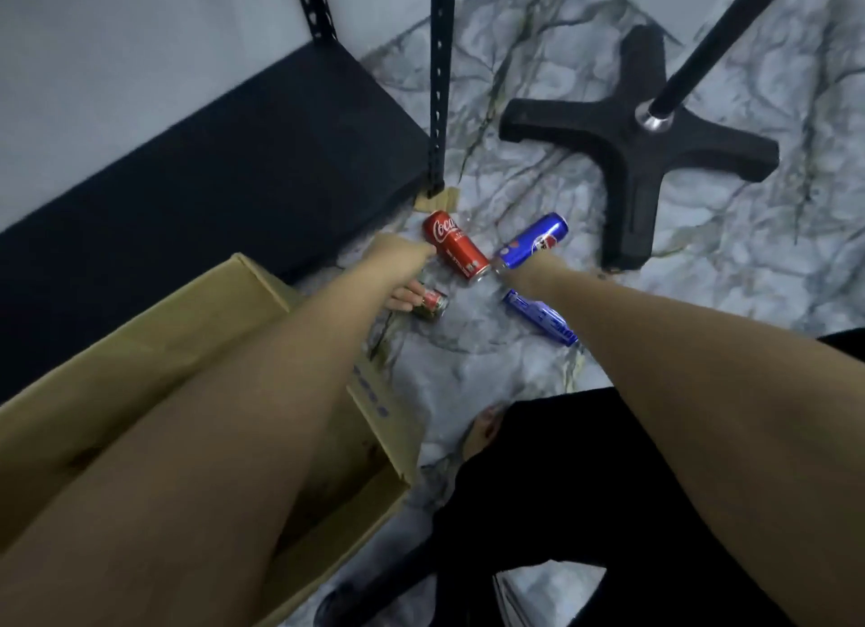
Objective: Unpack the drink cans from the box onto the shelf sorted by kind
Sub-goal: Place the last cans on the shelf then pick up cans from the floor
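Shelf (234, 172) stood bare beside open box (140, 345); four cans lay on floor (468, 369). Left hand (405, 275) curled fingers round small red can (433, 302); right hand (529, 270) finger state hidden. Best lift reds together, stand upright

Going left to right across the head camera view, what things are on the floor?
Cardboard box → small red can under the left hand → red Coca-Cola can → blue Pepsi can → black cross-shaped stand base.
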